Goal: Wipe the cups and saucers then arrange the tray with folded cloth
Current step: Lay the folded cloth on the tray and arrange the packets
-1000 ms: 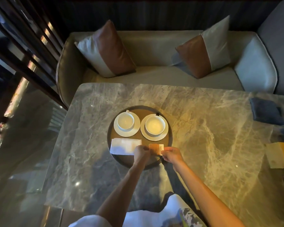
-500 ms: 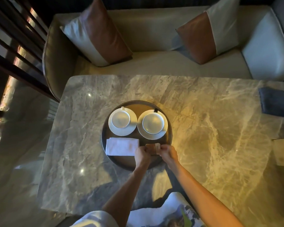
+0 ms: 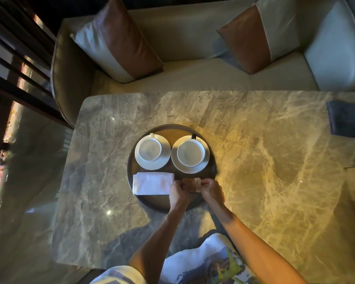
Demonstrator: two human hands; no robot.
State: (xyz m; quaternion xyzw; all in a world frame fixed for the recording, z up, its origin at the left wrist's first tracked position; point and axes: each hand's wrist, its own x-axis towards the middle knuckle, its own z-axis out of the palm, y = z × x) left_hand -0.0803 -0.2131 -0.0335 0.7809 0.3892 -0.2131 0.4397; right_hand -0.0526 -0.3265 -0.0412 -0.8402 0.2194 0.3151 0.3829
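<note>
Your round dark tray sits on the marble table, slightly left of the table's middle. Left to right across it:

Far half, left: a white cup on its white saucer, handle pointing away from you. Right of it, a second white cup on a second saucer, with a dark handle-like bit at the far rim; can't tell what that is. The two saucers sit just beside each other, edges nearly touching.

Near half, left: the folded white cloth, a flat rectangle lying below the left saucer, its left end at the tray rim.

Right of the cloth: your left hand, knuckles up, fingers curled in against the left edge of a small brown packet. The hand's left side touches or overlaps the cloth's right end; can't tell which.

The packet lies between your two hands, over the tray's near-right part, just below the second saucer. It has a pale strip at its right end.

Your right hand pinches that pale end, fingertips closed on it. Both hands are clamped on the packet, one at each end. Whether the packet rests on the tray or is held just above it can't be told.

Far right of the table: a dark blue cloth, well apart from the tray.
</note>
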